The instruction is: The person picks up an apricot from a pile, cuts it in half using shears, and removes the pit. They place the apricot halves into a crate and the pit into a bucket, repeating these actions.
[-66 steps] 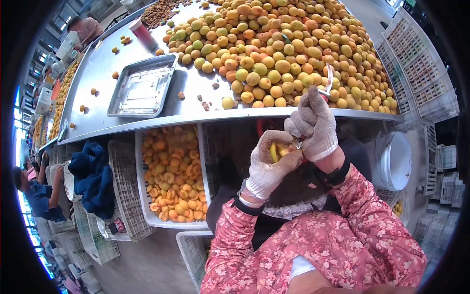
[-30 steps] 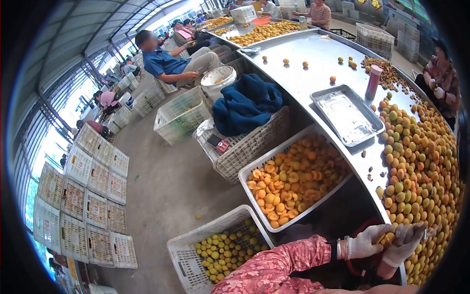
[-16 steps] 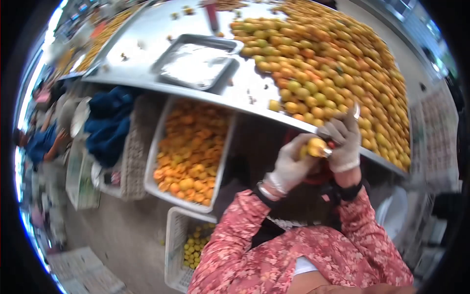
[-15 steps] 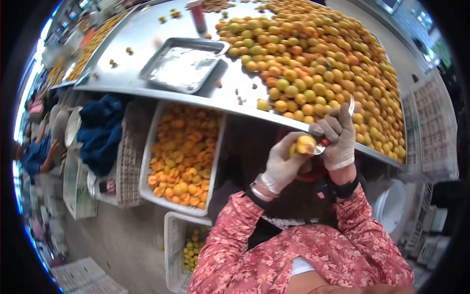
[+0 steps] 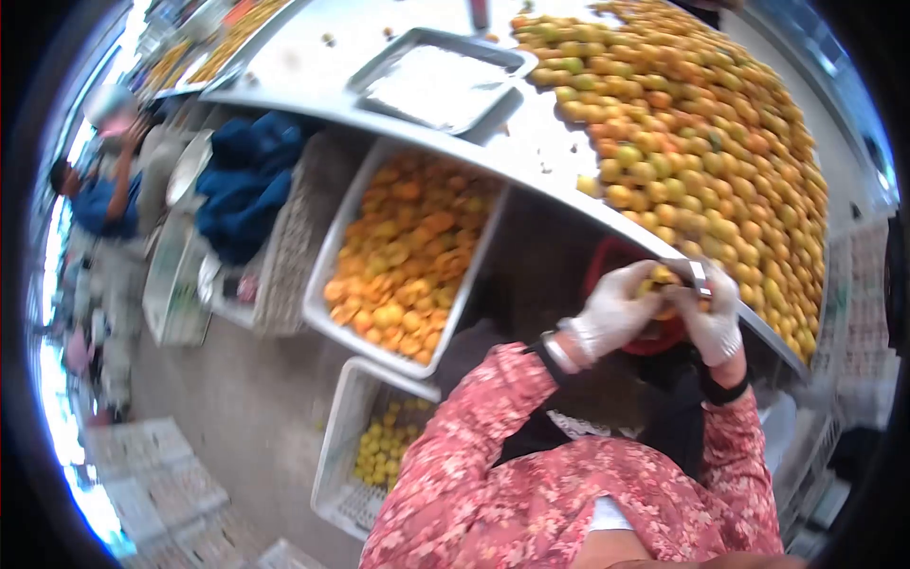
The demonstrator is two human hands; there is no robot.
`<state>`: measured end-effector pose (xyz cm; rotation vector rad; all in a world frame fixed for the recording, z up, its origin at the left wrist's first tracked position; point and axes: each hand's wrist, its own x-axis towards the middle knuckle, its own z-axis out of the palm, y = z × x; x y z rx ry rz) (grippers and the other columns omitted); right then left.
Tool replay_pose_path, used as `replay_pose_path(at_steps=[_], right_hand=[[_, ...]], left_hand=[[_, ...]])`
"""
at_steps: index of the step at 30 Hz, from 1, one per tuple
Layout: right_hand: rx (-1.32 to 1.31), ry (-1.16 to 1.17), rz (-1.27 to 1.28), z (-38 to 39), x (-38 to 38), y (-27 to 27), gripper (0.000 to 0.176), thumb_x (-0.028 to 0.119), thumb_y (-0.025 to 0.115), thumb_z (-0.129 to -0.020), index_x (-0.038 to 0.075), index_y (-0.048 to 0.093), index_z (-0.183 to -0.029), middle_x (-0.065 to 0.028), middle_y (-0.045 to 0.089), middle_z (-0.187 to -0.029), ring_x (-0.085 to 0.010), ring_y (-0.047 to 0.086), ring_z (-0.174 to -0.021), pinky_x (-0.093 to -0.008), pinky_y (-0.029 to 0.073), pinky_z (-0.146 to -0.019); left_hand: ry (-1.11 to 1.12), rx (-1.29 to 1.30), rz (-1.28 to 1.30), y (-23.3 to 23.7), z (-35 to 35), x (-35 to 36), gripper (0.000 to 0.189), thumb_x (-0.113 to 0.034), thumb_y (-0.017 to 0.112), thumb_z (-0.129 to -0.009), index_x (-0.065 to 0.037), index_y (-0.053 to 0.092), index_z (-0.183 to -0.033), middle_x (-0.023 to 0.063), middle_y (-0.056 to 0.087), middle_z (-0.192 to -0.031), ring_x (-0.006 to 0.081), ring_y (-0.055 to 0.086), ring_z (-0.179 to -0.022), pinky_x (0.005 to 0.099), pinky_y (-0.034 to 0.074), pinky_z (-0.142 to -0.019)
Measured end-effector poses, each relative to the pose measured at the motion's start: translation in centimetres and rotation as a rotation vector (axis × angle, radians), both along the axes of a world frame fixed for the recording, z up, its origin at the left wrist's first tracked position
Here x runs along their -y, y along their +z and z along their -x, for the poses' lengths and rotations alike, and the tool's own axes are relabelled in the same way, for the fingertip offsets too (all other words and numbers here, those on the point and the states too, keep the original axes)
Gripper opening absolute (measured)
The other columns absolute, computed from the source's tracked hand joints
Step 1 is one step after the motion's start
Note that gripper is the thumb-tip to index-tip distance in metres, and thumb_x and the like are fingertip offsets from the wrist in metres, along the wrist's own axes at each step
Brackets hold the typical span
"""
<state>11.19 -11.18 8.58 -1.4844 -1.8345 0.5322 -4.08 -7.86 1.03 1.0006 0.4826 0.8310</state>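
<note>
My left hand (image 5: 611, 311), in a white glove, is closed around a yellow apricot (image 5: 656, 281) held in front of my chest. My right hand (image 5: 713, 318), also gloved, grips a small knife (image 5: 697, 273) whose blade rests at the fruit. Both hands hover over a red bucket (image 5: 616, 261) under the table edge. A big heap of apricots (image 5: 720, 142) covers the steel table (image 5: 313, 57) beyond my hands.
A white crate of halved apricots (image 5: 408, 251) sits under the table to the left. A second crate with yellow fruit (image 5: 384, 446) stands on the floor. A metal tray (image 5: 441, 71) lies on the table. Blue cloth (image 5: 242, 180) covers a basket; a person in blue (image 5: 95, 190) sits far left.
The view has swung and tilted left. My hands have come lower and closer together over the red bucket, still working the knife into the apricot.
</note>
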Motion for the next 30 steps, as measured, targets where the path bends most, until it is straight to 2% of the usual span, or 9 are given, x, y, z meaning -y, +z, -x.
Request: replay_pose_path(at_steps=[5, 6, 8, 12, 14, 16, 24, 27, 30], right_hand=[[-0.381, -0.218, 0.161, 0.9, 0.6, -1.4, 0.011, 0.006, 0.063, -0.089, -0.002, 0.068, -0.094, -0.0038, 0.065, -0.085, -0.0136, 0.062, -0.079, -0.0259, 0.047, -0.071], [-0.383, -0.205, 0.160, 1.1, 0.9, -1.2, 0.011, 0.006, 0.063, -0.089, -0.002, 0.068, -0.094, -0.0038, 0.065, -0.085, -0.0136, 0.062, -0.079, -0.0259, 0.047, -0.071], [-0.786, -0.278, 0.389, 1.5, 1.4, -0.7, 0.015, 0.016, 0.058, -0.094, 0.002, 0.062, -0.097, 0.0015, 0.057, -0.073, -0.0088, 0.051, -0.059, -0.0230, 0.042, -0.055], [-0.872, -0.370, 0.266, 1.4, 0.7, -2.2, 0.017, 0.023, 0.058, -0.095, 0.006, 0.059, -0.097, 0.0043, 0.048, -0.065, -0.0073, 0.041, -0.050, -0.0231, 0.033, -0.046], [-1.228, -0.311, 0.162, 1.5, 0.3, -3.3, 0.017, 0.026, 0.059, -0.094, 0.009, 0.057, -0.094, 0.0048, 0.042, -0.061, -0.0079, 0.036, -0.046, -0.0234, 0.028, -0.043], [-1.297, -0.342, 0.262, 1.6, 1.1, -4.3, 0.017, 0.027, 0.061, -0.093, 0.011, 0.056, -0.092, 0.0036, 0.043, -0.061, -0.0091, 0.037, -0.046, -0.0238, 0.029, -0.043], [-1.085, -0.476, 0.561, 3.8, 5.6, -9.0, 0.018, 0.020, 0.069, -0.088, 0.008, 0.061, -0.100, -0.0016, 0.059, -0.073, -0.0078, 0.051, -0.048, -0.0226, 0.042, -0.040], [-1.048, -0.453, 0.598, 4.2, 6.2, -7.7, 0.019, 0.021, 0.070, -0.087, 0.005, 0.062, -0.096, -0.0016, 0.056, -0.064, -0.0092, 0.049, -0.044, -0.0226, 0.038, -0.040], [-0.946, -0.396, 0.610, 3.2, 6.4, -7.2, 0.021, 0.023, 0.070, -0.087, 0.004, 0.065, -0.094, -0.0002, 0.055, -0.062, -0.0079, 0.048, -0.044, -0.0221, 0.037, -0.041]], left_hand=[[0.215, -0.038, -0.305, 0.1, -0.3, -0.2, 0.022, -0.005, 0.057, -0.087, -0.001, 0.057, -0.109, 0.0079, 0.062, -0.093, 0.0136, 0.062, -0.085, 0.0326, 0.053, -0.077], [0.308, -0.168, -0.516, 0.0, -0.1, -0.3, 0.022, -0.004, 0.058, -0.085, -0.001, 0.058, -0.107, 0.0082, 0.062, -0.092, 0.0133, 0.061, -0.086, 0.0326, 0.052, -0.079], [0.402, -0.306, -0.725, 0.0, 0.5, -0.6, 0.022, -0.003, 0.059, -0.084, -0.001, 0.058, -0.105, 0.0085, 0.062, -0.091, 0.0131, 0.060, -0.087, 0.0326, 0.051, -0.080], [0.246, -0.044, -0.329, -0.7, 0.4, -1.2, 0.014, -0.001, 0.058, -0.084, -0.003, 0.057, -0.098, 0.0057, 0.061, -0.088, 0.0137, 0.059, -0.084, 0.0290, 0.049, -0.080], [0.218, 0.113, 0.029, -1.4, 0.3, -1.2, 0.010, -0.001, 0.057, -0.087, -0.005, 0.058, -0.096, 0.0037, 0.060, -0.084, 0.0143, 0.060, -0.074, 0.0285, 0.052, -0.070], [0.090, 0.270, 0.377, -2.5, 1.3, -1.6, 0.008, -0.007, 0.059, -0.091, -0.007, 0.059, -0.098, 0.0053, 0.059, -0.081, 0.0151, 0.059, -0.058, 0.0265, 0.050, -0.049], [0.715, 0.406, 0.557, -5.6, 8.2, -6.7, 0.018, -0.023, 0.064, -0.092, -0.011, 0.055, -0.101, 0.0075, 0.061, -0.088, 0.0201, 0.062, -0.069, 0.0311, 0.053, -0.055], [0.651, 0.715, 0.645, -10.7, 12.7, -11.1, 0.039, -0.039, 0.062, -0.091, -0.007, 0.056, -0.114, 0.0132, 0.062, -0.106, 0.0270, 0.060, -0.096, 0.0407, 0.051, -0.085], [0.918, 0.719, 0.677, -15.2, 16.1, -12.0, 0.057, -0.045, 0.059, -0.091, -0.006, 0.051, -0.131, 0.0179, 0.056, -0.128, 0.0327, 0.050, -0.119, 0.0482, 0.036, -0.109]])
